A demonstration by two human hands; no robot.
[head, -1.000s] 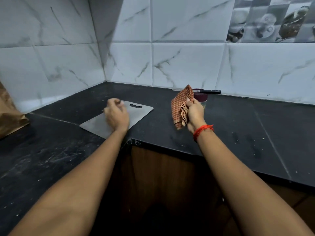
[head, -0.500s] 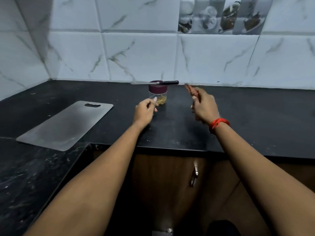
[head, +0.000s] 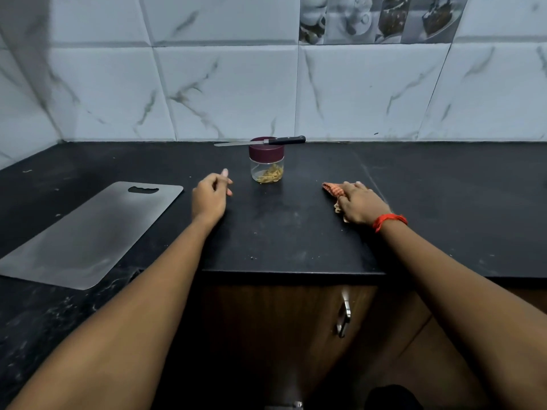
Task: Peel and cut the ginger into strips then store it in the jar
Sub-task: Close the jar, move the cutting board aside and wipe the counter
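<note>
The jar, its lid on, ginger strips inside and the knife balanced on top, stands between the 2 hands, slightly beyond them. The left hand hangs loosely curled, empty; the right hand lies flat on the cloth. Any wiping should steer wide of that knife.

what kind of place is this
Most likely a home kitchen: a black stone counter backed by marble-look wall tiles, a steel cutting board, and a knife lying across the lid of a small jar holding ginger strips.
</note>
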